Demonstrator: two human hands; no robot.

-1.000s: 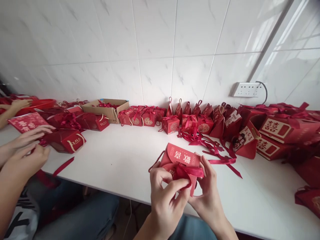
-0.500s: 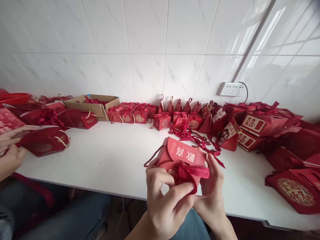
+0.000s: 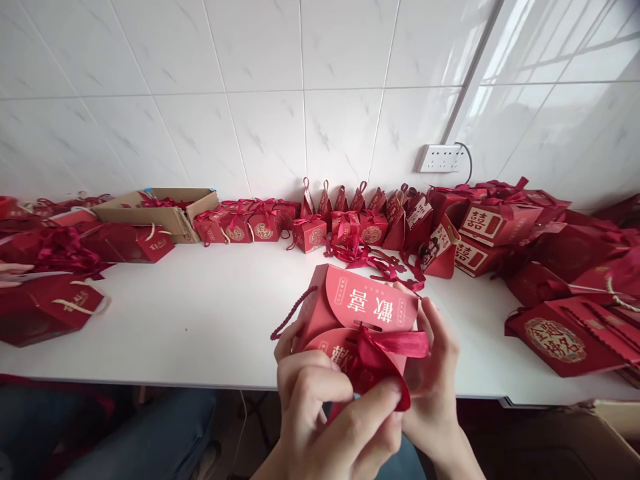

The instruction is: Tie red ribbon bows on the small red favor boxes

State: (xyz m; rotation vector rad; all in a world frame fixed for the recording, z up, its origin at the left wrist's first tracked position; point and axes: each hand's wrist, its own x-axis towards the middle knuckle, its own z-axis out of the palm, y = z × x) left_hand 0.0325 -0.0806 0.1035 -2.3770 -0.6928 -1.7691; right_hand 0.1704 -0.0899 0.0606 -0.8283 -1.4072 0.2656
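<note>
Between my hands is a red gift box (image 3: 345, 300) with pale printed characters, tilted above the table's front edge. A dark red cord handle (image 3: 295, 312) loops from its left end. Across its top runs a red ribbon (image 3: 400, 343), coming out of slots between the two rounded flaps. My left hand (image 3: 330, 413) is closed on the near side, its fingers pressing the near flap, whose edge curls up. My right hand (image 3: 434, 367) grips the right end, with its fingers behind the box. The box's underside is hidden.
On the white table (image 3: 200, 327), small red boxes (image 3: 310, 233) line the wall beside loose ribbons (image 3: 380, 262). An open cardboard box (image 3: 175, 217) stands at left, larger red boxes (image 3: 565, 337) at right. Another person's hand (image 3: 15, 270) is at far left. A power strip (image 3: 441, 159) hangs on the wall.
The view has shifted right and slightly down. The near flap's edge now stands further up under my left fingers. Both hands keep hold of the box. The other person's hand is mostly out of view.
</note>
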